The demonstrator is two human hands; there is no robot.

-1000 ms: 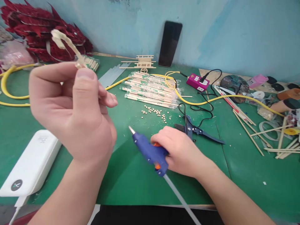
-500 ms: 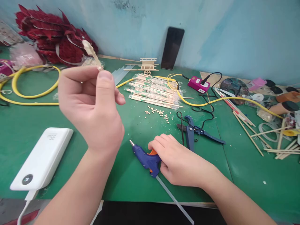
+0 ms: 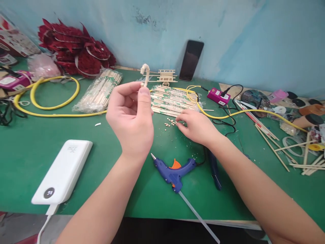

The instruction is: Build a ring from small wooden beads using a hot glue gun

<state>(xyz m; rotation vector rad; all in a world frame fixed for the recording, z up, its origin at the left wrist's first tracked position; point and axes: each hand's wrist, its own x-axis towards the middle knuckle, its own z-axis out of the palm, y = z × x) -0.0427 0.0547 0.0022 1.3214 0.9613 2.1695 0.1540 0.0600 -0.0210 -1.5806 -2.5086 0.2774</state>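
Note:
My left hand [image 3: 130, 118] is raised over the table, thumb and forefinger closed on a small curved wooden piece [image 3: 146, 72]. The piece is pale, hook-shaped at its top and seems built of little bits. My right hand [image 3: 196, 127] reaches down to a scatter of tiny cut wooden bits [image 3: 167, 124], thumb and fingertips slightly apart at its right edge. Nearer to me lies a blue glue gun [image 3: 175, 173] with an orange trigger, a clear glue stick out of its back. Blue cutters [image 3: 214, 169] lie partly hidden under my right forearm.
Behind the bits are wrapped chopsticks [image 3: 167, 100], a small wooden cart model [image 3: 166, 76] and a phone [image 3: 191, 60] against the wall. A white power bank [image 3: 66, 169] lies left. A yellow cable [image 3: 238, 112] crosses the table toward loose sticks [image 3: 273, 149] at right.
My right hand has let go of the glue gun and moved forward to the wooden bits. My left hand, still holding the curved piece, appears further right and lower as the view has shifted.

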